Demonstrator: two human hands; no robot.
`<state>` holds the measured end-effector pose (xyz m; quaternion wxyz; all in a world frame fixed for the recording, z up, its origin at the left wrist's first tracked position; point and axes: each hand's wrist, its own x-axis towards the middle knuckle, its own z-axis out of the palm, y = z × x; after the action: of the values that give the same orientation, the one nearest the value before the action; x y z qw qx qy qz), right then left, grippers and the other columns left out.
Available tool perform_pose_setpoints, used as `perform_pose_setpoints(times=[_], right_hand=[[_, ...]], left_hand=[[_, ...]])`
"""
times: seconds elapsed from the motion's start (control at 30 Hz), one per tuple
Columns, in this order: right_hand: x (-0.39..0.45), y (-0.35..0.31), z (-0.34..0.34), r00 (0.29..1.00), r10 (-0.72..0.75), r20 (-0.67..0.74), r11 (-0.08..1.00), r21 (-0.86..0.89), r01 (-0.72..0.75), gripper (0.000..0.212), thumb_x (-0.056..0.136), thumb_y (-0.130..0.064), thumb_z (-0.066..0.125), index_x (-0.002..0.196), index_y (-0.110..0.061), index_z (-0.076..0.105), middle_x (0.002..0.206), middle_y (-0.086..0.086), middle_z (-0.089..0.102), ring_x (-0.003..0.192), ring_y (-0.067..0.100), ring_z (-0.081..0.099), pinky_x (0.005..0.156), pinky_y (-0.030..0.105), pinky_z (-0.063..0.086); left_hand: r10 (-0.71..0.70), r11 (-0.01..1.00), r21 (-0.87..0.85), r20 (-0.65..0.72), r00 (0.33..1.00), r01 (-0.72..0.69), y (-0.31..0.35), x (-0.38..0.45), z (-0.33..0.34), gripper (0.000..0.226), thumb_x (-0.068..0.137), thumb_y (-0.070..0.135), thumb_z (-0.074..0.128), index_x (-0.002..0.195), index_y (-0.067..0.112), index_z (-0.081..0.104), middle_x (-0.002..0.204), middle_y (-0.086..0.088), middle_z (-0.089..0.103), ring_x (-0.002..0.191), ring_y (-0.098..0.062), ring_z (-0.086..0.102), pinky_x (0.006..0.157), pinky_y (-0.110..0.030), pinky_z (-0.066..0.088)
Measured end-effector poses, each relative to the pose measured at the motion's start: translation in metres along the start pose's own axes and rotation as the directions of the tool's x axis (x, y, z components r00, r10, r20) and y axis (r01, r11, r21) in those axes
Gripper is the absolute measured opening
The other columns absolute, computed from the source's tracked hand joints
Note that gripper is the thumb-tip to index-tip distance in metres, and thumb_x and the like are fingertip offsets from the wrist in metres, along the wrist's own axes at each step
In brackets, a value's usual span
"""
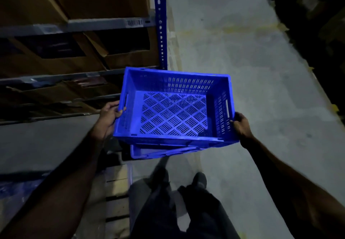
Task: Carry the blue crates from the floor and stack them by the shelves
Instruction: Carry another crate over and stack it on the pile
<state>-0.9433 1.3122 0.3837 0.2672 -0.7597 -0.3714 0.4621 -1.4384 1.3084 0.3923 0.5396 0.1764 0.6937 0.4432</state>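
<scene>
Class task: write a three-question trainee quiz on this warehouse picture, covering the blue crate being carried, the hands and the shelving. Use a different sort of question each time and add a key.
1. True or false: the held blue crate has goods inside it.
2. Multiple choice: where does the left hand grip the crate? A) its side rim by the handle slot B) its underside C) its far wall
3. Fill in: part of a second blue crate shows directly ____ the held one.

Key: 1 false, it is empty. 2 A; the right hand grips the opposite side rim. 3 below. The shelves stand to the person's left.
</scene>
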Motion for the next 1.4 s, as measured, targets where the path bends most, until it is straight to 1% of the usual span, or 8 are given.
perform_pose_setpoints(times=[0.27,0.37,0.47,0.7,0.8,0.9,1.13,1.4], right_hand=[[-0.017,0.001,0.015,0.999,-0.027,-0.024,1.0,-0.01,0.026,0.077,0.063,-0.019,0.051,0.14,-0.016,0.05,0.127,0.006,0.063,0.109,0.028,0.065,0.096,0.049,0.055],[-0.017,0.017,0.017,0.999,-0.038,-0.014,0.997,-0.064,0.037,0.083,0.064,-0.025,0.055,0.145,-0.025,0.044,0.13,0.005,0.064,0.112,0.032,0.066,0.098,0.054,0.054],[-0.045,0.031,0.022,0.998,-0.05,-0.045,0.987,-0.156,0.042,0.076,0.078,-0.033,0.061,0.149,-0.014,0.042,0.137,0.013,0.06,0.121,0.033,0.06,0.103,0.046,0.048],[-0.077,0.086,0.013,0.994,-0.009,-0.105,1.0,0.024,0.011,0.048,0.083,-0.067,0.064,0.108,-0.026,0.07,0.099,0.006,0.076,0.089,0.026,0.07,0.079,0.044,0.053],[-0.072,0.095,0.002,0.997,-0.051,-0.053,0.999,0.012,0.052,0.047,0.075,-0.072,0.067,0.09,-0.028,0.071,0.088,0.003,0.076,0.077,0.021,0.07,0.07,0.043,0.053],[-0.06,0.089,-0.003,0.995,-0.087,-0.055,0.996,-0.01,0.086,0.054,0.071,-0.079,0.069,0.083,-0.026,0.071,0.082,0.003,0.075,0.079,0.026,0.072,0.069,0.045,0.054],[-0.049,0.095,-0.01,0.995,-0.096,-0.024,0.994,-0.049,0.095,0.047,0.072,-0.071,0.069,0.082,-0.025,0.07,0.085,0.002,0.075,0.09,0.031,0.075,0.079,0.052,0.058],[-0.047,0.081,-0.011,0.997,-0.077,0.027,0.997,0.013,0.077,0.034,0.095,-0.041,0.069,0.113,-0.013,0.067,0.101,0.009,0.069,0.086,0.025,0.069,0.069,0.043,0.051]], left_hand=[[0.07,0.998,0.006,-0.104,0.992,-0.069,-0.035,0.019,-0.009,0.037,0.089,-0.021,0.051,0.109,0.009,0.062,0.131,-0.023,0.063,0.102,-0.027,0.065,0.104,-0.049,0.049],[0.143,0.986,0.109,-0.133,0.981,-0.129,-0.04,0.008,-0.004,0.047,0.089,-0.019,0.055,0.132,-0.001,0.06,0.124,-0.015,0.066,0.106,-0.025,0.064,0.095,-0.033,0.054],[0.248,0.942,0.277,-0.199,0.948,-0.188,-0.055,-0.026,-0.002,0.041,0.089,-0.018,0.057,0.128,-0.007,0.062,0.114,-0.009,0.065,0.099,-0.02,0.061,0.07,-0.006,0.05],[0.231,0.956,0.246,-0.296,0.927,-0.16,-0.124,-0.059,-0.039,0.036,0.088,0.036,0.07,0.103,0.003,0.072,0.066,-0.008,0.063,0.053,-0.018,0.053,0.052,-0.025,0.041],[0.178,0.978,0.161,-0.293,0.939,-0.135,-0.126,-0.061,-0.038,0.027,0.093,0.024,0.071,0.095,-0.003,0.066,0.063,-0.011,0.059,0.037,-0.003,0.048,0.037,-0.016,0.034],[0.168,0.982,0.127,-0.262,0.95,-0.139,-0.112,-0.062,-0.033,0.02,0.094,0.021,0.07,0.078,0.015,0.06,0.056,-0.003,0.056,0.036,-0.004,0.047,0.036,-0.016,0.031],[0.114,0.983,0.166,-0.232,0.966,-0.076,-0.11,-0.074,-0.034,0.023,0.095,0.022,0.07,0.078,0.02,0.055,0.063,-0.001,0.058,0.042,-0.007,0.053,0.04,-0.015,0.034],[0.092,0.986,0.161,-0.246,0.965,-0.053,-0.131,-0.093,-0.033,0.021,0.095,0.024,0.071,0.083,0.022,0.054,0.075,-0.005,0.061,0.057,-0.016,0.058,0.037,-0.017,0.03]])
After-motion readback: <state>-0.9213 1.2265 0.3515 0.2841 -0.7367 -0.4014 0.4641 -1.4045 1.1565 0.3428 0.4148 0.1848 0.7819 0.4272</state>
